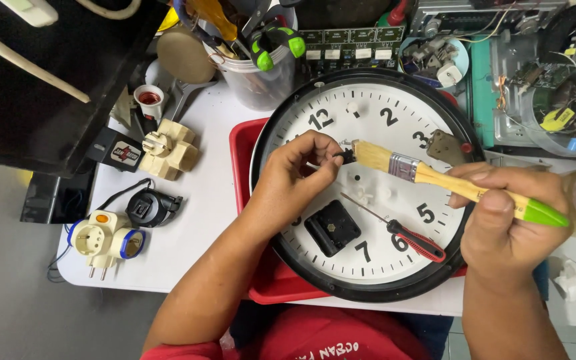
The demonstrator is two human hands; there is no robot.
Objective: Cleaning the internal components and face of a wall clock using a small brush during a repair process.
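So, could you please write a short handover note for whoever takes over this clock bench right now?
Left hand: pinches a small dark part over the middle of the clock face.
Right hand: grips the paintbrush, bristles at that part.
The wall clock lies face up on a red tray.
On the dial: black movement, red-handled screwdriver, small white bits.
Done: movement is out.
Left: brushing in progress; movement not refitted.

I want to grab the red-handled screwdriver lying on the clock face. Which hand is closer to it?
Right. The right hand sits just right of the screwdriver; the left hand is up-left of it, farther off.
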